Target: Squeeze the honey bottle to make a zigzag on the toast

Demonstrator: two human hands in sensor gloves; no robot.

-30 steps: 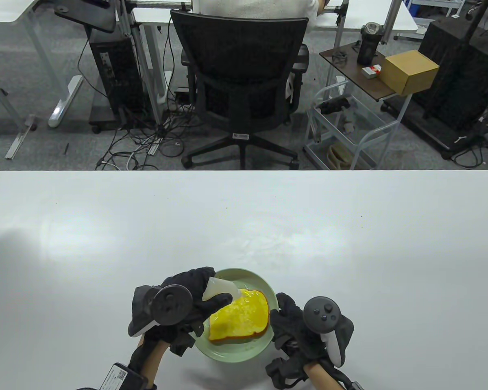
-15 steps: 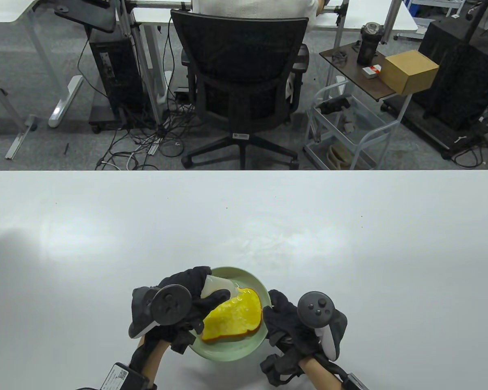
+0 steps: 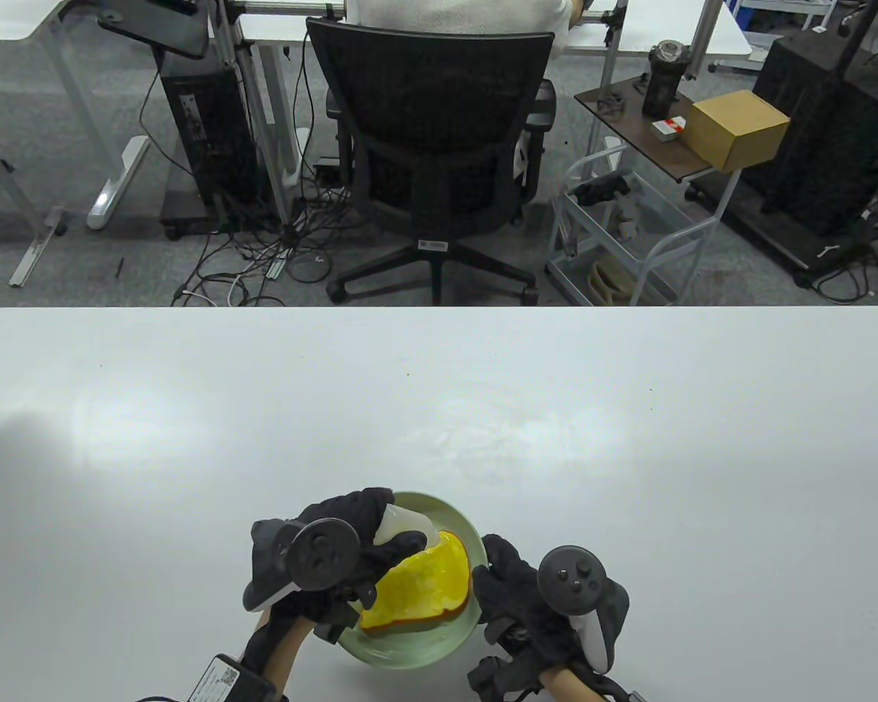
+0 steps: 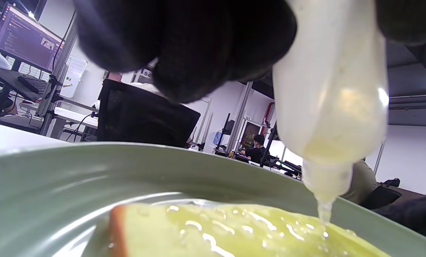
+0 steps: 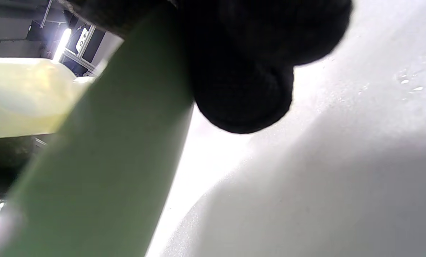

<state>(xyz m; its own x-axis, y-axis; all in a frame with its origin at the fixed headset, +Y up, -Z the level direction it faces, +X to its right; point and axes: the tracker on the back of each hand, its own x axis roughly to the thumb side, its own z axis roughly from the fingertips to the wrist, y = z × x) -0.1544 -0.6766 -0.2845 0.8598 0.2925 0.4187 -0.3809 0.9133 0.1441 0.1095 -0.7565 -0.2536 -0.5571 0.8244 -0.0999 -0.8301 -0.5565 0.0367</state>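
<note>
A slice of toast (image 3: pixel 421 592) coated in shiny yellow honey lies on a pale green plate (image 3: pixel 462 526) near the table's front edge. My left hand (image 3: pixel 351 541) grips a translucent squeeze bottle (image 3: pixel 402 525) tipped nozzle-down over the toast's far edge. In the left wrist view the bottle (image 4: pixel 330 89) drips honey from its nozzle onto the toast (image 4: pixel 234 232). My right hand (image 3: pixel 516 585) holds the plate's right rim; the right wrist view shows the fingers (image 5: pixel 241 71) against the plate's rim (image 5: pixel 102 160).
The white table (image 3: pixel 629 439) stretches wide behind and beside the plate. An office chair (image 3: pixel 432 146) and a small cart (image 3: pixel 629 227) stand beyond the table's far edge.
The plate with the toast has slid left and toward me under my right hand. My left hand with the bottle has shifted slightly right and toward me over the toast's far edge.
</note>
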